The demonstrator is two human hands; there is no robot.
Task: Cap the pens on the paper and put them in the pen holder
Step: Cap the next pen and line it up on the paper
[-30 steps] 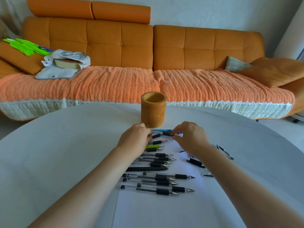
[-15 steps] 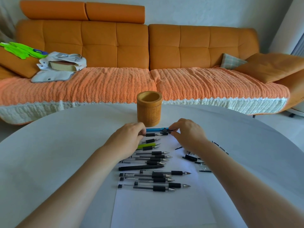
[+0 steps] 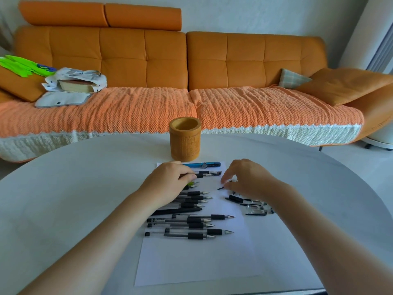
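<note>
Left hand [image 3: 170, 184] pinches one capped pen [image 3: 209, 173]; one holder [image 3: 185, 139].

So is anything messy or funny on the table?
A bit. The loose caps lie scattered on the table just off the paper, beside the right hand. The pens are neatly lined up, and nothing looks spilled or broken.

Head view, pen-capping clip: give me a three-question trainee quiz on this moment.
1. True or false: the pen holder already has pens standing in it.
2. Which hand holds the black pen lying just below the blue pen? A) left hand B) right hand
3. Fill in: the loose caps lie to the ___ of the pen rows on the paper.

Key: 1 false, none show above its rim; 2 A; 3 right.
</note>
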